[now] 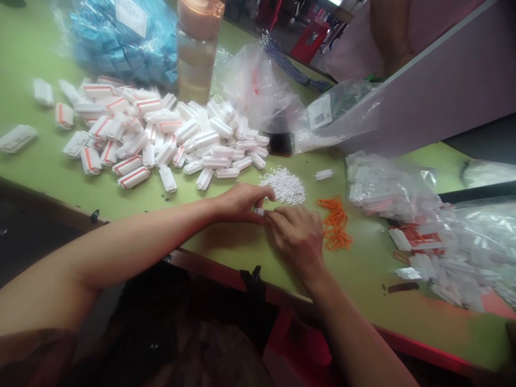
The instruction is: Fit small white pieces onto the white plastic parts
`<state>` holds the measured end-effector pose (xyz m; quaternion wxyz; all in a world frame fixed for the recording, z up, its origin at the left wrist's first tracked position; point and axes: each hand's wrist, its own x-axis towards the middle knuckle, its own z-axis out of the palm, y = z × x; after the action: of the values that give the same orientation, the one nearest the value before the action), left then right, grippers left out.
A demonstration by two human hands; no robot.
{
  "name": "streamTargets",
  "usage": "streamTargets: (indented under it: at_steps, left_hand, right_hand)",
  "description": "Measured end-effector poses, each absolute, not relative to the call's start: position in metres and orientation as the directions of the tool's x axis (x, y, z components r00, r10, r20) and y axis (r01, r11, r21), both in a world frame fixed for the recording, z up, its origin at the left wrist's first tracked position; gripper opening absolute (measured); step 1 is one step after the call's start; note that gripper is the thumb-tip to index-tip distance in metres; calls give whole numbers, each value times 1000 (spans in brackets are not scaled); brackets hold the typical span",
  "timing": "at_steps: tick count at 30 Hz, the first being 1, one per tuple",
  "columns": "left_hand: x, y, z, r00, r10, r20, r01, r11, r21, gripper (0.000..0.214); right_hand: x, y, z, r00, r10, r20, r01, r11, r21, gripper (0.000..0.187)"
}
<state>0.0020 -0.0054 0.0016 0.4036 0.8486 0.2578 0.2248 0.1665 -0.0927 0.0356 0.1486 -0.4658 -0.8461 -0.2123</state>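
White plastic shows between the two hands: a small part (259, 212), held above the near side of a green bench (363, 285). The left hand (242, 201) has its fingers clamped on this part, thumb below and forefinger curled over from above. The right hand (298, 234) meets it from the other side, palm down, its thumb and forefinger drawn together at the part's end; whether they pinch anything of their own I cannot tell, since the knuckles cover the spot.

Just beyond the hands lies a heap of tiny white pegs (284, 185), and near it, to the right, a lone white piece (323, 174). Orange clips (336, 223) lie in a loose cluster just beside the right hand.

Farther to the left, a broad pile of white blocks (207, 138) spreads over the bench, many with an orange stripe. Behind it stand a bottle (196, 59) with a brownish lid and a clear bag of blue parts (121, 48). A dark flat object (280, 144) lies at the pile's right end, next to a labelled plastic bag (342, 113). At the right side, more clear bags (389, 185) hold pale pieces.
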Motion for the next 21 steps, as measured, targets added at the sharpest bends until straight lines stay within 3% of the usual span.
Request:
streamTargets:
  at_steps: [4, 9, 11, 19, 21]
  left_hand:
    - [2, -6, 2, 765, 621, 173, 258, -541, 800, 44]
    - [1, -6, 3, 760, 630, 160, 271, -530, 804, 47]
    - [1, -6, 3, 765, 625, 159, 265, -530, 806, 48]
    - [0, -5, 2, 758, 626, 184, 238, -527, 816, 37]
    - [1, -4, 2, 757, 625, 191, 231, -529, 816, 36]
  right_hand:
    - [169, -102, 32, -467, 758, 455, 879, 455, 143, 14]
    - [188, -93, 29, -316, 876, 365, 890, 407, -204, 23]
    - [196, -81, 27, -267, 897, 353, 890, 370, -268, 23]
    - [196, -35, 14, -428, 853, 299, 881, 467, -73, 19]
    - [195, -33, 12, -411, 856, 313, 889, 453, -73, 21]
